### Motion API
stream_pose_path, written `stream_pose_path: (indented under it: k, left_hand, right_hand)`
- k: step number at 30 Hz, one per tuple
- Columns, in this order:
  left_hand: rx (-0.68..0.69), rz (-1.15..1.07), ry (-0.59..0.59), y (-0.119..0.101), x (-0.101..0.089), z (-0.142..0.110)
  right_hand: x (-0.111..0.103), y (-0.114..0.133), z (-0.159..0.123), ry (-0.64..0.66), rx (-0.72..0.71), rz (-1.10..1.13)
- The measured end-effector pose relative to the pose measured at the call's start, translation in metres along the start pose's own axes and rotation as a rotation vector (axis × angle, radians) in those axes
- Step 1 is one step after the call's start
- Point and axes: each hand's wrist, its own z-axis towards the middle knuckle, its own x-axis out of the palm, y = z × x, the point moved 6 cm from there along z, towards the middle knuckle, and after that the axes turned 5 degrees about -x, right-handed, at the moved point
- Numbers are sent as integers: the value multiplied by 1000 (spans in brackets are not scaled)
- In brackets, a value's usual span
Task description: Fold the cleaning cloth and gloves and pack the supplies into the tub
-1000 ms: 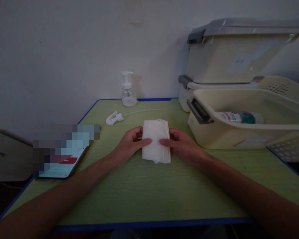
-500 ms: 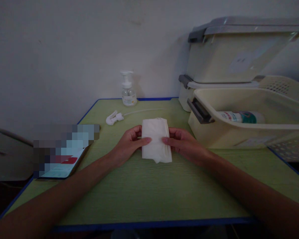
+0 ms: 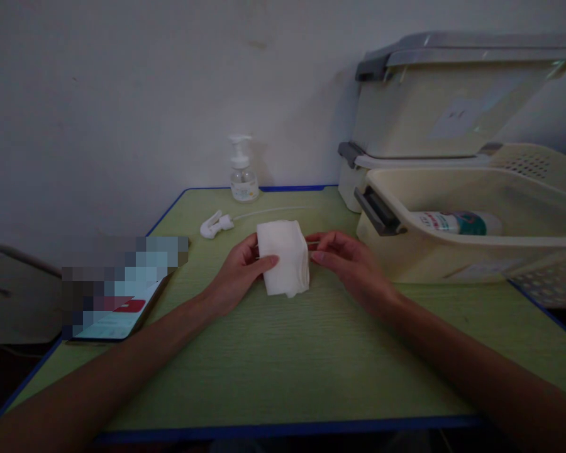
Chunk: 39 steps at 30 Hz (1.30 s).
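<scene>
A folded white cloth sits lifted slightly above the green table near its middle. My left hand grips the cloth's left side, thumb on top and fingers behind it. My right hand is at the cloth's right edge, its fingertips curled and pinching or touching that edge.
A phone lies at the table's left edge. A pump bottle and a white clip with a cord stand at the back. A cream bin holding a bottle fills the right, with a lidded box behind.
The cloth has been shifted left and raised, and looks smaller and more folded. My right hand has slid from on top of it to its right edge.
</scene>
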Motion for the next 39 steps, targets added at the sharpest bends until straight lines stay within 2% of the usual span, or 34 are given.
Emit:
stream_pose_path:
  k: [4, 10, 15, 20, 27, 31, 39]
  left_hand:
    - [21, 15, -8, 0, -1, 1]
    - [54, 47, 8, -1, 5, -3]
    - [115, 74, 22, -5, 8, -4]
    - [145, 109, 27, -7, 8, -4]
    - [139, 91, 26, -8, 9, -5]
    - [132, 81, 18, -7, 6, -5]
    - [120, 58, 37, -8, 6, -5]
  right_hand:
    - [3, 8, -2, 39, -76, -259]
    - [7, 4, -4, 70, -49, -434]
    - [5, -3, -4, 36, 14, -369]
    - [6, -5, -4, 62, 44, -333]
    - [4, -7, -5, 44, 145, -218]
    - [2, -5, -3, 29, 157, -207]
    - [3, -6, -1, 91, 177, -119]
